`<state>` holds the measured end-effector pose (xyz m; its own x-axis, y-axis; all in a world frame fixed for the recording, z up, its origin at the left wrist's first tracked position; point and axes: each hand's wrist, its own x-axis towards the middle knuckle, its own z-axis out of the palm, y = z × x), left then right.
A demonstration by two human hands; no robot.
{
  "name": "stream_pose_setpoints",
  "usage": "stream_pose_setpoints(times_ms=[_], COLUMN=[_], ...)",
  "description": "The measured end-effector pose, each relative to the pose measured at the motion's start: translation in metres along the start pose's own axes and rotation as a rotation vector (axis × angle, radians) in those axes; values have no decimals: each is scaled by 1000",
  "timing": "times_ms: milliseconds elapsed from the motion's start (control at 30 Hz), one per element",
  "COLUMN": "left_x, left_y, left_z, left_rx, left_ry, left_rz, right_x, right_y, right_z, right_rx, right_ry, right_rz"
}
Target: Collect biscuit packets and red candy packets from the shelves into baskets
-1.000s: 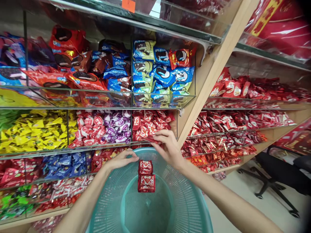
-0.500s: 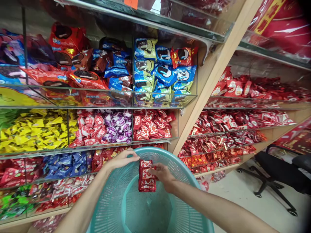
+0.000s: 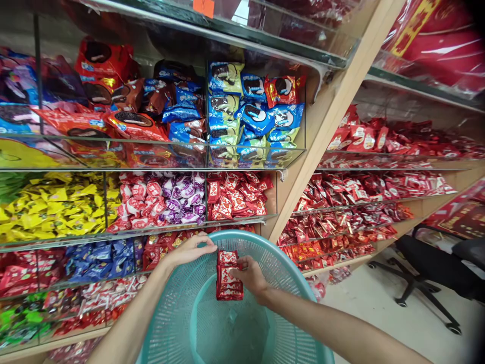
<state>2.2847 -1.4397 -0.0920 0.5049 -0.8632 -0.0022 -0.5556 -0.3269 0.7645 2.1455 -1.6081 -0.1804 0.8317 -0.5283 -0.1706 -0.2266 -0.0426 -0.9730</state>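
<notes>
We take the teal basket (image 3: 265, 323) as our landmark. Far to its upper left, a clear shelf bin holds yellow sweets (image 3: 53, 205), and nearer, just above the basket's far rim, a bin of pink and purple sweets (image 3: 162, 197) sits beside a bin of red packets (image 3: 237, 194). Our left hand (image 3: 189, 250) rests on the basket's far rim, its grip closed over the edge. Just to the right of it, inside the basket against the far wall, lies a small stack of red and white packets (image 3: 227, 278). Our right hand (image 3: 250, 275) is inside the basket too, touching the right side of that stack, its grip narrow with fingertips pinching the packets. Well to the right of the basket, a black office chair (image 3: 435, 273) stands on the floor.
</notes>
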Motion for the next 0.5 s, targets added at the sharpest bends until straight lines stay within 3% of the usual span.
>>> stream_pose_setpoints(times_ms=[167,300,400,500], left_x=[0,0,0,1], left_y=[-2,-2,-3,-4], left_z=[0,0,0,0], left_rx=[-1,-7,9,16], left_ry=[-1,-12,7,12], left_rz=[-6,-2,-1,4], right_x=[-2,-9,-15,-15], right_y=[-1,-12,-46,-98], right_z=[0,-6,-14,-21], right_rx=[-74,-244,-268,-150], right_ry=[18,159,146,83], right_rz=[-46,-239,-461,-536])
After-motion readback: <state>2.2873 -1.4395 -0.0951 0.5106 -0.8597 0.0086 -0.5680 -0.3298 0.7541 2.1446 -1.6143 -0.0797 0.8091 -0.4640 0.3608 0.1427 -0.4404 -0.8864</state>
